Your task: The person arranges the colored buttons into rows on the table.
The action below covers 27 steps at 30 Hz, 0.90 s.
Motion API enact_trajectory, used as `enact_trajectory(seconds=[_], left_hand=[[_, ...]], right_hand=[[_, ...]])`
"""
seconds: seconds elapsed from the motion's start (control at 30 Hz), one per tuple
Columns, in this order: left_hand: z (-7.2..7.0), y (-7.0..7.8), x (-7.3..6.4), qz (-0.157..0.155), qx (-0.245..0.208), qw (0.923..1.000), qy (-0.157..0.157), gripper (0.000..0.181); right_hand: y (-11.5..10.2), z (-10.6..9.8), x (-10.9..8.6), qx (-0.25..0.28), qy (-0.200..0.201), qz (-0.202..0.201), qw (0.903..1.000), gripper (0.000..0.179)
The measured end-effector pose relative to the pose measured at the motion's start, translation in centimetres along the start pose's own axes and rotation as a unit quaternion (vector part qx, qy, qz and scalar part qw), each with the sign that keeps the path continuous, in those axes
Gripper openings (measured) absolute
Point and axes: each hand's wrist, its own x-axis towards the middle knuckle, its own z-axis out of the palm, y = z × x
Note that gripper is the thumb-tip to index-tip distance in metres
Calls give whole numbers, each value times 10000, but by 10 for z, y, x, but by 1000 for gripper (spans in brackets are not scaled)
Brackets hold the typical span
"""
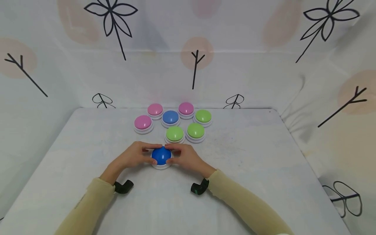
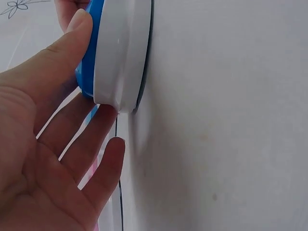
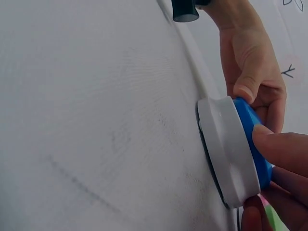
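Note:
A blue push button (image 1: 161, 156) with a glossy dome and a white base lies at the near end of a cluster of similar buttons. My left hand (image 1: 133, 155) grips the dome's left side, thumb on the near edge and fingers on the far edge. From the other side my right hand (image 1: 188, 156) grips it the same way. The left wrist view shows the left thumb (image 2: 79, 21) pressed on the blue dome beside the white base (image 2: 120, 53). In the right wrist view, the right thumb (image 3: 269, 139) rests on the dome, with the base close against the table.
Just beyond the hands stand two green buttons (image 1: 174, 133) (image 1: 195, 130), and a third green button (image 1: 203, 116) sits behind. Pink buttons (image 1: 143, 122) (image 1: 155, 109) (image 1: 186, 108) surround another blue button (image 1: 170, 117). The white table (image 1: 249, 163) meets patterned cloth walls (image 1: 164, 78).

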Motion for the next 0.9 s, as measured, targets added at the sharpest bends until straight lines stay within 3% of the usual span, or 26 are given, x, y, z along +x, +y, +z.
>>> enact_trajectory(seconds=[0.23, 0.57, 0.9], left_hand=[[7, 8, 2, -110, 109, 9999, 31, 61], [19, 14, 6, -14, 164, 9998, 104, 61], [26, 22, 11, -83, 183, 9998, -77, 59]], right_hand=[[2, -6, -7, 31, 29, 7, 10000, 50], [7, -14, -17, -102, 85, 10, 9999, 50], [8, -23, -30, -135, -18, 104, 9999, 50]])
